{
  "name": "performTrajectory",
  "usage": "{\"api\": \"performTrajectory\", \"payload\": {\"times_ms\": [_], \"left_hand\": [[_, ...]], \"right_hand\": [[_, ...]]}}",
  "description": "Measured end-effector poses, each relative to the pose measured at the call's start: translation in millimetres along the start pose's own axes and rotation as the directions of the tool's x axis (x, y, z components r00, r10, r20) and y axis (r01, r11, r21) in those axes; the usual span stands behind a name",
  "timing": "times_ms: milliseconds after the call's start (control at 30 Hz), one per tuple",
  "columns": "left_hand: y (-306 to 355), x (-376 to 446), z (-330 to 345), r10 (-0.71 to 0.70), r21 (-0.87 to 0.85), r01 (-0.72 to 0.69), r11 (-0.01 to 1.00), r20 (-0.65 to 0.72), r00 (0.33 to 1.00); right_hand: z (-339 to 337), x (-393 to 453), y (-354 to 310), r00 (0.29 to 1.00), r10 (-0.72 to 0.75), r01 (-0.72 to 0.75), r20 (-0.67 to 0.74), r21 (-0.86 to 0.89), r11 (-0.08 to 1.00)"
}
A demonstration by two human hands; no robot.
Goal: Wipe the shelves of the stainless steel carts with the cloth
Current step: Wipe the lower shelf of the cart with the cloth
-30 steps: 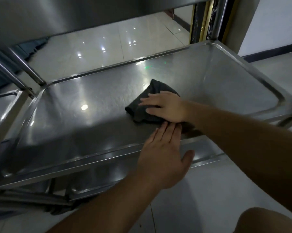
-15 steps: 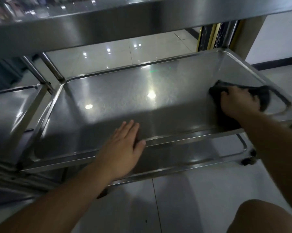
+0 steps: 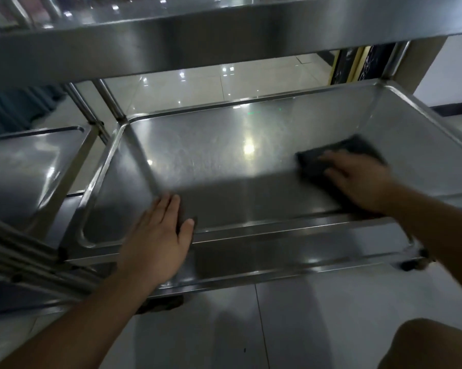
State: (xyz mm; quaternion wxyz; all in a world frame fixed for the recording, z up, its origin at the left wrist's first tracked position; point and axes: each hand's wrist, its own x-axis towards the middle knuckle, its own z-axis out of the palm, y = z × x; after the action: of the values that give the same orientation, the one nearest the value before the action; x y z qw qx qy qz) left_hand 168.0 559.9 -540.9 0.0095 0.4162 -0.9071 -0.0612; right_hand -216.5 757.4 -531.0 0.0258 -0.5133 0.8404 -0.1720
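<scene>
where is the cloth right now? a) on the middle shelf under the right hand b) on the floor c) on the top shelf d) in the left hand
a: the right hand presses the dark cloth flat on the middle shelf, while the left hand rests on that shelf's front rim with nothing in it.

A dark cloth [image 3: 339, 158] is pressed flat onto the middle shelf [image 3: 224, 166] of a steel cart by the right hand [image 3: 357, 179], near the shelf's right side. The left hand [image 3: 158, 241] is laid palm down, fingers outstretched, over the shelf's front rim. A second cart [image 3: 24, 166] is seen just beside, at left.
</scene>
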Motion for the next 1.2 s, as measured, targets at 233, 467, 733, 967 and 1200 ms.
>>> {"api": "performTrajectory", "payload": {"times_ms": [233,467,733,967,1200], "left_hand": [[-6.9,-0.4,7.6,0.002,0.020,-0.001,1.000,-0.034,0.999],[-5.3,-2.7,5.6,0.040,0.044,-0.038,0.998,-0.052,0.998],[-6.5,-3.9,13.0,0.030,0.053,-0.026,0.998,-0.082,0.996],[-4.1,-3.2,14.3,0.015,0.039,-0.012,0.999,-0.098,0.995],[-0.5,-3.7,10.4,0.009,0.033,-0.006,0.999,-0.101,0.995]], "right_hand": [[17.7,102.7,1.7,0.749,0.656,-0.658,-0.088,0.019,0.753],[86.6,124.2,-202.1,0.991,-0.055,0.058,0.123,-0.024,0.998],[34.2,26.1,-90.5,0.919,-0.313,0.276,0.239,0.178,0.945],[46.0,146.3,-80.2,0.910,0.413,-0.414,0.028,0.050,0.909],[115.4,205.9,-281.1,0.981,-0.025,0.006,0.195,0.097,0.995]]}}
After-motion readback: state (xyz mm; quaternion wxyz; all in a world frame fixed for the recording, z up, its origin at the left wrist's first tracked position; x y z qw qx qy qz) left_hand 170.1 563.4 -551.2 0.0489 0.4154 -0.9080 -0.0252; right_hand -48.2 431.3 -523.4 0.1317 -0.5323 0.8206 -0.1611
